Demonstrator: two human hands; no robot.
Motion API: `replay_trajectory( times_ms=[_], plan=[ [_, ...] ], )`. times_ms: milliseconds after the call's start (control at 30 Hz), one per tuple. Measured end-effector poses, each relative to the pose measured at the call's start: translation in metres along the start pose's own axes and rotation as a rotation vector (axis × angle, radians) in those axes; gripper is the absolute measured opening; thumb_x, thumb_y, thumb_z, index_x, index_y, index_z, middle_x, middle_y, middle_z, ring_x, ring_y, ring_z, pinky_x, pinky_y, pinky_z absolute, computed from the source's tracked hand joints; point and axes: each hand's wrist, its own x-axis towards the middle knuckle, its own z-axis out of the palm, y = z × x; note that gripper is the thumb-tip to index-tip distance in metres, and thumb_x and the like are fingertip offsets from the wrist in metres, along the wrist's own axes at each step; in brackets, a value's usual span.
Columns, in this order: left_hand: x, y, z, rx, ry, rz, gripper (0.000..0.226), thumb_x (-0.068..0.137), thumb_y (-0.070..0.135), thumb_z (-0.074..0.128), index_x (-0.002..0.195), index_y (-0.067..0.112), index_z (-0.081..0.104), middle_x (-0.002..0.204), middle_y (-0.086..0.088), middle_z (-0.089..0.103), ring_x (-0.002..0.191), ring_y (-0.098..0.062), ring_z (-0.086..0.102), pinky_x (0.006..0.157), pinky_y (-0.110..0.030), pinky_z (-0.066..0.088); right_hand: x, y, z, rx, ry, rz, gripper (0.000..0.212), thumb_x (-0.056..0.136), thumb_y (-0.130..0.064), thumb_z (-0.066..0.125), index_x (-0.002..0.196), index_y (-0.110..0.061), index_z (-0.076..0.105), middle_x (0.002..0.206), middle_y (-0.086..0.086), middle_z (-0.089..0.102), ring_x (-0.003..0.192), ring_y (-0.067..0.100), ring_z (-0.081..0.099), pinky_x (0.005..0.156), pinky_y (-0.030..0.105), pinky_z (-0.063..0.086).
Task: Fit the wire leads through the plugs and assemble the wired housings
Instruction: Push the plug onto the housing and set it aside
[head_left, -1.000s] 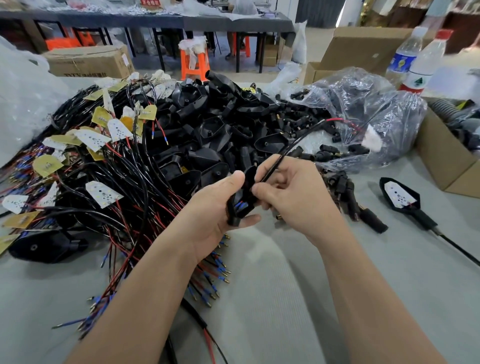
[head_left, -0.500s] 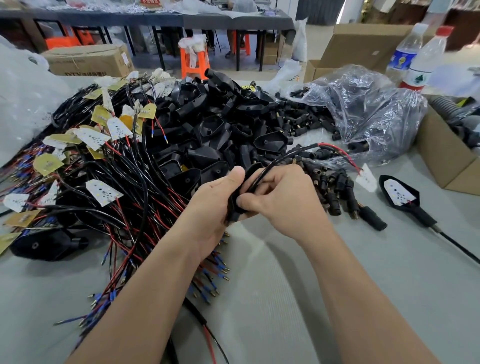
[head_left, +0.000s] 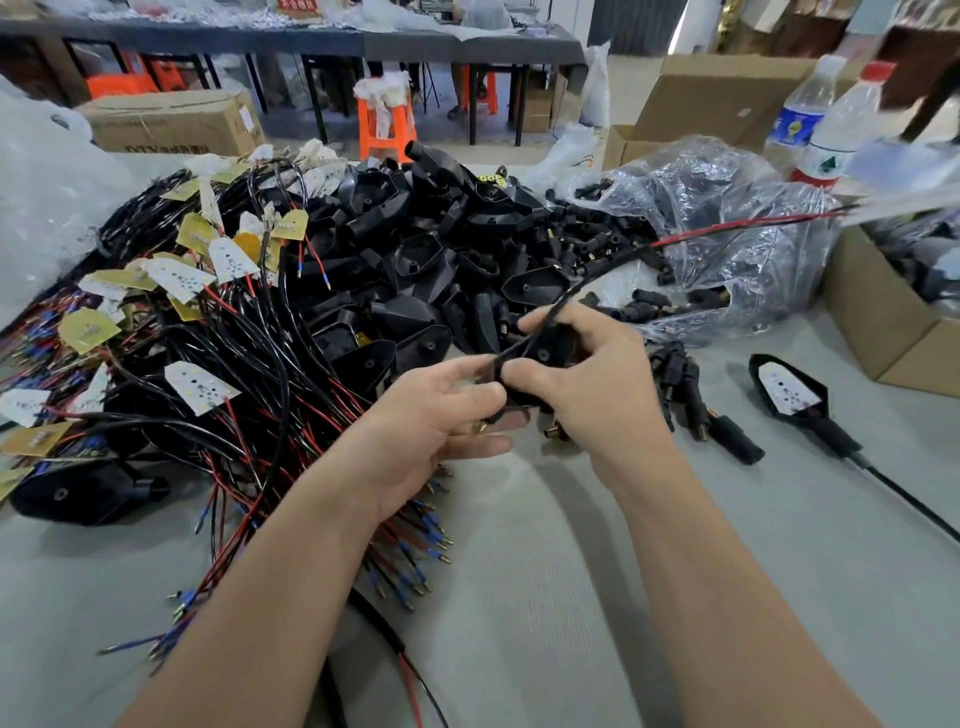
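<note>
My left hand (head_left: 441, 415) and my right hand (head_left: 587, 384) meet over the grey table, both gripping one black housing (head_left: 545, 356) with a black sleeved wire (head_left: 597, 275) running out of it. The wire rises to the upper right, where its red and black leads (head_left: 727, 228) show; its far end is blurred. A big heap of black housings (head_left: 431, 249) lies behind my hands. Tangled wire leads with small LED boards (head_left: 197, 384) cover the left side. Loose black plugs (head_left: 680, 384) lie just right of my right hand.
A finished housing with cable (head_left: 789, 395) lies on the right of the table. A clear plastic bag of plugs (head_left: 727, 249) sits behind it. Cardboard boxes (head_left: 883, 332) and two water bottles (head_left: 836, 135) stand at the far right.
The wire's free end with its board has swung up and far to the right, pulling the wire taut. My hands have stayed together on the housing and shifted slightly.
</note>
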Motion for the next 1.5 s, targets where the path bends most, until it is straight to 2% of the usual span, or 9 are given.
replay_trajectory(
  times_ms=[167, 467, 600, 733, 867, 1133, 1233, 1400, 1500],
  plan=[
    [0.0, -0.002, 0.014, 0.169, 0.185, 0.021, 0.01, 0.096, 0.011, 0.07, 0.101, 0.018, 0.075, 0.094, -0.011, 0.08, 0.085, -0.02, 0.079, 0.063, -0.022, 0.06, 0.007, 0.007, -0.014, 0.124, 0.164, 0.096, 0.023, 0.057, -0.027, 0.084, 0.079, -0.028, 0.077, 0.068, -0.004, 0.074, 0.058, 0.011, 0.066, 0.054, 0.028, 0.055],
    [-0.003, -0.004, 0.025, 0.629, 0.534, 0.264, 0.027, 0.095, 0.013, 0.065, 0.077, 0.028, 0.078, 0.067, 0.009, 0.075, 0.063, -0.007, 0.073, 0.058, -0.019, 0.058, 0.008, 0.006, -0.015, 0.227, 0.088, 0.243, 0.014, 0.067, -0.017, 0.087, 0.078, -0.021, 0.08, 0.073, 0.004, 0.077, 0.064, 0.017, 0.067, 0.057, 0.03, 0.052],
    [-0.008, 0.001, 0.02, 0.845, 0.71, 0.461, 0.036, 0.096, 0.018, 0.062, 0.068, 0.039, 0.068, 0.065, 0.014, 0.07, 0.056, -0.008, 0.069, 0.055, -0.033, 0.059, 0.011, 0.008, -0.019, 0.411, 0.037, 0.323, 0.009, 0.079, -0.005, 0.083, 0.078, -0.008, 0.075, 0.064, 0.005, 0.066, 0.051, 0.012, 0.053, 0.046, 0.019, 0.042],
    [-0.012, 0.016, 0.002, 0.572, 0.876, 0.461, 0.034, 0.095, 0.019, 0.063, 0.072, 0.042, 0.074, 0.07, 0.012, 0.074, 0.058, -0.007, 0.072, 0.062, -0.032, 0.06, 0.021, 0.011, -0.032, 0.725, 0.139, 0.494, 0.018, 0.087, -0.007, 0.077, 0.073, -0.012, 0.067, 0.058, -0.001, 0.059, 0.043, 0.006, 0.042, 0.037, 0.014, 0.032],
    [-0.02, 0.027, -0.009, 0.166, 0.977, 0.482, 0.028, 0.086, 0.014, 0.062, 0.068, 0.029, 0.077, 0.062, -0.001, 0.072, 0.051, -0.016, 0.065, 0.049, -0.021, 0.047, 0.025, 0.016, -0.037, 1.073, 0.214, 0.639, 0.025, 0.085, -0.013, 0.079, 0.075, -0.009, 0.056, 0.058, 0.004, 0.057, 0.041, 0.009, 0.04, 0.035, 0.017, 0.029],
    [-0.016, 0.026, -0.01, -0.131, 1.057, 0.495, 0.029, 0.101, 0.003, 0.051, 0.078, 0.014, 0.066, 0.055, 0.004, 0.066, 0.044, -0.011, 0.057, 0.045, -0.019, 0.042, 0.023, 0.015, -0.029, 0.814, 0.052, 0.476, 0.011, 0.095, 0.001, 0.064, 0.1, -0.008, 0.063, 0.072, 0.007, 0.068, 0.053, 0.012, 0.055, 0.047, 0.02, 0.044],
    [-0.016, 0.028, -0.014, -0.202, 1.062, 0.52, 0.026, 0.102, 0.004, 0.047, 0.082, 0.013, 0.062, 0.058, 0.001, 0.068, 0.048, -0.016, 0.064, 0.046, -0.024, 0.048, 0.022, 0.013, -0.029, 0.963, -0.054, 0.532, 0.032, 0.094, 0.014, 0.051, 0.119, -0.005, 0.06, 0.084, 0.013, 0.064, 0.06, 0.018, 0.059, 0.053, 0.025, 0.048],
    [-0.013, 0.031, -0.013, -0.262, 1.018, 0.499, 0.017, 0.097, -0.001, 0.047, 0.102, 0.009, 0.06, 0.09, -0.013, 0.076, 0.072, -0.025, 0.075, 0.063, -0.032, 0.061, 0.023, 0.016, -0.02, 0.882, 0.058, 0.588, 0.014, 0.098, 0.003, 0.057, 0.086, -0.002, 0.06, 0.064, 0.007, 0.062, 0.052, 0.013, 0.053, 0.044, 0.02, 0.043],
    [-0.016, 0.026, -0.012, 0.3, 1.121, 0.606, 0.035, 0.086, 0.004, 0.059, 0.12, 0.014, 0.062, 0.127, -0.002, 0.067, 0.112, -0.014, 0.067, 0.1, -0.034, 0.055, 0.025, 0.018, -0.018, 0.737, 0.132, 0.527, 0.015, 0.099, -0.006, 0.061, 0.085, -0.007, 0.062, 0.056, 0.001, 0.06, 0.048, 0.011, 0.05, 0.043, 0.02, 0.039]
  ],
)
